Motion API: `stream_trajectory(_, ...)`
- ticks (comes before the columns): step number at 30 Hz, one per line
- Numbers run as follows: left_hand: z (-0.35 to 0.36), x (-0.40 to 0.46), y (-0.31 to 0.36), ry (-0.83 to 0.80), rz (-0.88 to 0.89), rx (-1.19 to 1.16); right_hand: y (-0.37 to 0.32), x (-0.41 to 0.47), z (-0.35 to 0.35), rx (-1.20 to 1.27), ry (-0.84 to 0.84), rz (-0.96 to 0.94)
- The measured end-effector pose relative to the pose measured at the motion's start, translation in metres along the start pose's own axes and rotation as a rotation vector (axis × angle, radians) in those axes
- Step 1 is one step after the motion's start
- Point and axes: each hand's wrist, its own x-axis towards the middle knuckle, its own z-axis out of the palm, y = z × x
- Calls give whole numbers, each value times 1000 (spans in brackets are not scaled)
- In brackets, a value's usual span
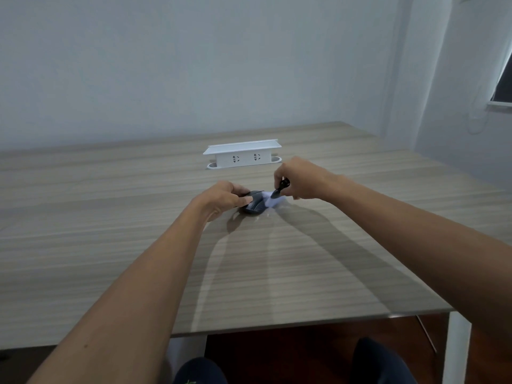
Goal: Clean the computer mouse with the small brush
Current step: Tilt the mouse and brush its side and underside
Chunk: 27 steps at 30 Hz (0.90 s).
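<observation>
**Brushing under way, mouse pinned to the table**

Computer mouse [254, 205]: dark, flat on the wooden table [277, 259], mid-surface, well in front of the white socket box [242, 154]. Nothing else near it.

Left hand [224, 198]: fingers curled over the far side of the mouse, thumb along the near side, so it pinches the body from both flanks. Judged purpose: keep the mouse from sliding under the brush strokes, and leave its right half open to the bristles.

Right hand [300, 178]: grips the black handle of the small brush [277, 193] between thumb and curled fingers, high on the handle. Brush is tilted, handle up and away to the right, pale bristles down at the right edge of the mouse; bristles are motion-blurred, so exact contact is hard to tell, though they appear to touch. Holding it at a slant likely lets the tips sweep dust off sideways onto the table.

Pose: both forearms stretched forward, converging on the mouse; left wrist low near the table, right wrist raised and bent down over the brush
</observation>
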Motion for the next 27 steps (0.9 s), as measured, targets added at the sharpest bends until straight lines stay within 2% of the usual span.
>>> stream_trajectory(6, -2, 3, -2, -20, 6, 20, -7, -4, -3, 193, -76, -60)
stream_trajectory(11, 0, 1, -1, -6, 12, 2, 2, 4, 0, 13, 14, -6)
stream_trajectory(17, -2, 1, 0, -33, 17, 9, -5, -3, -1, 192, -42, -63)
stream_trajectory(22, 2, -3, 2, -4, 10, 4, 8, 2, 2, 76, 57, 21)
stream_trajectory(27, 1, -3, 1, -16, 9, 21, 19, -3, 2, 150, 155, 142)
